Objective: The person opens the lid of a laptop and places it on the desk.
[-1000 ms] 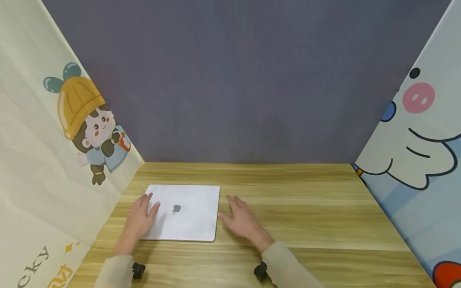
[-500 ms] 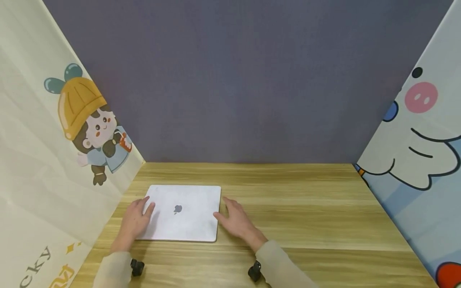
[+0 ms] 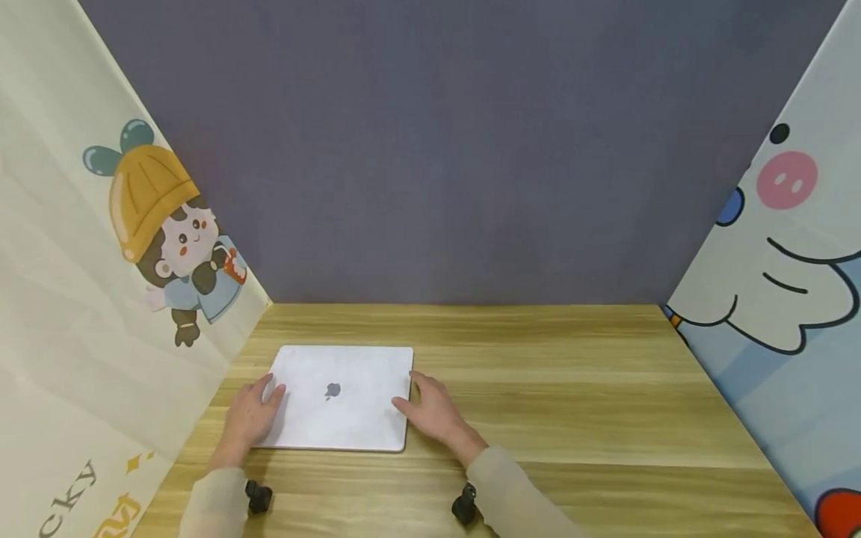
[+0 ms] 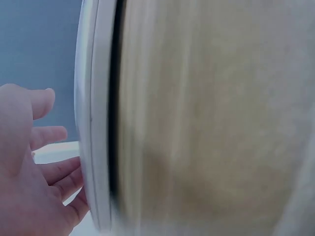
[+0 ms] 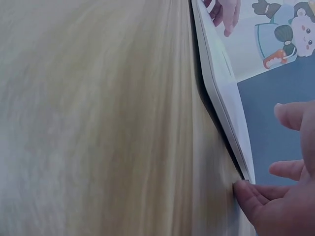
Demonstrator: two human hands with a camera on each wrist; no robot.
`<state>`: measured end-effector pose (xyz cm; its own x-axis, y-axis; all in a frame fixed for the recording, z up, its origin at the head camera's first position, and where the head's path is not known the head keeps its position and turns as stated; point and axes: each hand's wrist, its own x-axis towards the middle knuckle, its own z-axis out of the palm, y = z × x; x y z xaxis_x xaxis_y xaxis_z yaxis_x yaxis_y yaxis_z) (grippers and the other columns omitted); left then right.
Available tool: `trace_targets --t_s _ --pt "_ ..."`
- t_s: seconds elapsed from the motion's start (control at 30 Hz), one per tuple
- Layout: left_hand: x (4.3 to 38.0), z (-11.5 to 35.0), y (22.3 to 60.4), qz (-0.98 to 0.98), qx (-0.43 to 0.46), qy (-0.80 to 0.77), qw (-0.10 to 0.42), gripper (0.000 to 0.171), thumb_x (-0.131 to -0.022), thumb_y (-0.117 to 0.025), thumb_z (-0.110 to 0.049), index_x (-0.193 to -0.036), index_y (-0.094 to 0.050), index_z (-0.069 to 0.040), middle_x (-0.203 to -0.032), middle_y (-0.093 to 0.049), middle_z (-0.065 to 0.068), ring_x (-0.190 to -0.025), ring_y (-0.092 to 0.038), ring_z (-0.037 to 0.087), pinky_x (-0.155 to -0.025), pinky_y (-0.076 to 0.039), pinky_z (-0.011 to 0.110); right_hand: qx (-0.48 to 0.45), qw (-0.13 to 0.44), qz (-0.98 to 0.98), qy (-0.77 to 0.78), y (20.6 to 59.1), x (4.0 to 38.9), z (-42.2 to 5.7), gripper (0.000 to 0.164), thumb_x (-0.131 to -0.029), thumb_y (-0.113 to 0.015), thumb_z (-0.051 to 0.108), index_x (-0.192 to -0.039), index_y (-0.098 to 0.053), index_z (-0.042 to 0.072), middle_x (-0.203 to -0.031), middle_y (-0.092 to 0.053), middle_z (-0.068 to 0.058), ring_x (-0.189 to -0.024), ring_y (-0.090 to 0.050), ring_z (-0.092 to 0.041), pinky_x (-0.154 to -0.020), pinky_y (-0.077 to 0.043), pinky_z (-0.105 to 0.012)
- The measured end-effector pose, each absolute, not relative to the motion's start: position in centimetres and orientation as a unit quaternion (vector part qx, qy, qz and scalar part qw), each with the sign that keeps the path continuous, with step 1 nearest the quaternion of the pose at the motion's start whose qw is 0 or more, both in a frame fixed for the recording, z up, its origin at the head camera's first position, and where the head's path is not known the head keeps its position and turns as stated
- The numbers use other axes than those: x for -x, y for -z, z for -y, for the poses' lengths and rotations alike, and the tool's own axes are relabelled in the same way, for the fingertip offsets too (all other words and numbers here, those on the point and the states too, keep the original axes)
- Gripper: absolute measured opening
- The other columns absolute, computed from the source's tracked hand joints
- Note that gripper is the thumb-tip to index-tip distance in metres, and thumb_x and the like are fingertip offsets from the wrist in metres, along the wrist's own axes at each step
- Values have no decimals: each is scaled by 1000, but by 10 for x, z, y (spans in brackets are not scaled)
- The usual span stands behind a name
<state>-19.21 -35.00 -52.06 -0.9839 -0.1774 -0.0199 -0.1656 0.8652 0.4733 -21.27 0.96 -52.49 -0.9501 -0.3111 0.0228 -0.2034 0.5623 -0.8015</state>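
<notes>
A closed silver laptop (image 3: 343,418) with a dark apple logo lies flat on the wooden table, left of the middle. At its left side is my left hand (image 3: 249,418), its thumb over the lid. In the left wrist view, the lower fingers (image 4: 61,169) reach the laptop's edge, while the thumb stands clear of the lid. My right hand (image 3: 433,409) is at the right side. Its fingertips (image 5: 242,189) meet the laptop's edge in the right wrist view, with the thumb raised above the lid. Neither hand's fingers are curled round the laptop.
The wooden table (image 3: 572,396) extends to the right of the laptop. A dark grey panel (image 3: 464,164) rises along its back. Printed cloth walls, the left one (image 3: 54,299) cream and the right one (image 3: 794,299) white and blue, flank it. A small black camera sits at each wrist.
My right hand has moved left to the laptop's right edge, its thumb now over the lid. My left hand has shifted slightly left and toward me. The laptop stays nearly where it was.
</notes>
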Motion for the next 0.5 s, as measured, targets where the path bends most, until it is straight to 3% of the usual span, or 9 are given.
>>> trace_targets --t_s 0.27,0.5 --pt "194 354 518 963 -92 253 -16 67 -108 -40 -42 -150 -35 9 -146 -31 46 -135 -29 61 -112 -25 71 143 67 -876 456 530 213 3 70 -94 -70 40 -144 -50 -5 -141 -55 -24 -131 -52 -40 -109 -43 -53" --pt "196 357 517 963 -83 256 -18 60 -107 -44 -35 -148 -39 9 -145 -33 45 -134 -30 61 -111 -26 71 124 59 -873 468 529 213 13 68 -91 -75 34 -139 -53 -9 -136 -53 -27 -128 -51 -43 -108 -43 -54"
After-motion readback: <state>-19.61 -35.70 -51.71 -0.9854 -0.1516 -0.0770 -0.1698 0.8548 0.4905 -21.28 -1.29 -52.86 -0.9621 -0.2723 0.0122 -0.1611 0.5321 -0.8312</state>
